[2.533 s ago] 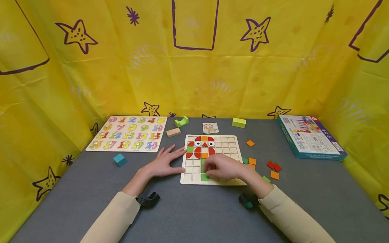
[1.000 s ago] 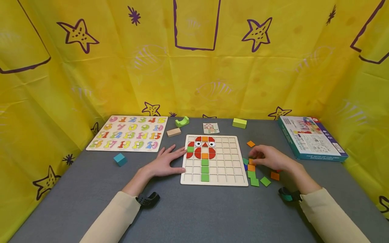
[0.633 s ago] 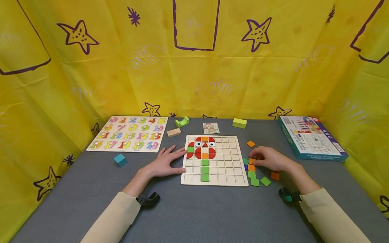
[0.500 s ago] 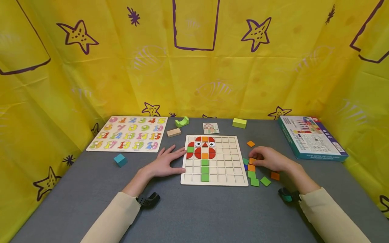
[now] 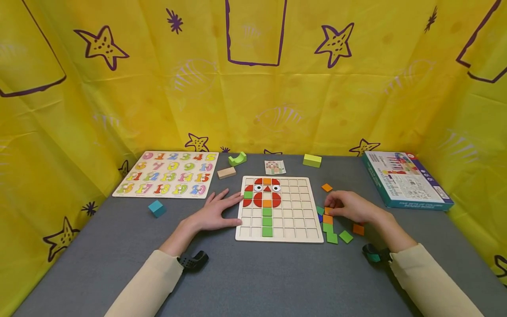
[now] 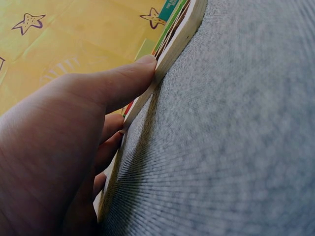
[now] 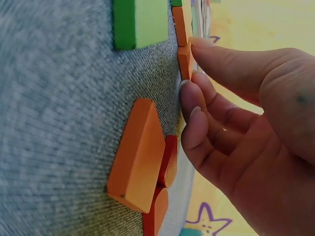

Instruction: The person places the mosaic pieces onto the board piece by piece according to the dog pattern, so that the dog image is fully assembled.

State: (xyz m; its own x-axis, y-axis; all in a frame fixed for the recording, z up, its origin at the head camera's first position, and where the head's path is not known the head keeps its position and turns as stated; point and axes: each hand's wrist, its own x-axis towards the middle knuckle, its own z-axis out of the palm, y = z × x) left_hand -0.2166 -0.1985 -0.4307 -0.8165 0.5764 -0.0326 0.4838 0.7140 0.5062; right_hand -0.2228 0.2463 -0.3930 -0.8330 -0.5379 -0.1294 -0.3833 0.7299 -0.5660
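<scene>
My left hand (image 5: 214, 213) lies spread at the left edge of a wooden grid board (image 5: 297, 211), thumb and fingertips touching its rim. In the left wrist view, the thumb (image 6: 128, 81) presses on the board's edge. Red pieces, white eye pieces and orange squares form a face on the board, above a column of green squares (image 5: 267, 222). Right of the board, my right hand (image 5: 354, 207) pinches an orange square tile (image 7: 184, 61) among the loose tiles, with thumb and fingers bent around its edges. More orange and green tiles (image 5: 332, 237) lie beside it.
A number puzzle (image 5: 166, 174) and a blue cube (image 5: 156, 208) are at left. Behind the board sit a picture card (image 5: 275, 167), a plain wooden block (image 5: 226, 172), a green arch (image 5: 237, 158) and a yellow-green block (image 5: 312, 160). A flat box (image 5: 405, 178) lies at right.
My right hand has moved from over the green column on the board out to the loose tiles at right, and has held still there for about a second. The left hand stays put.
</scene>
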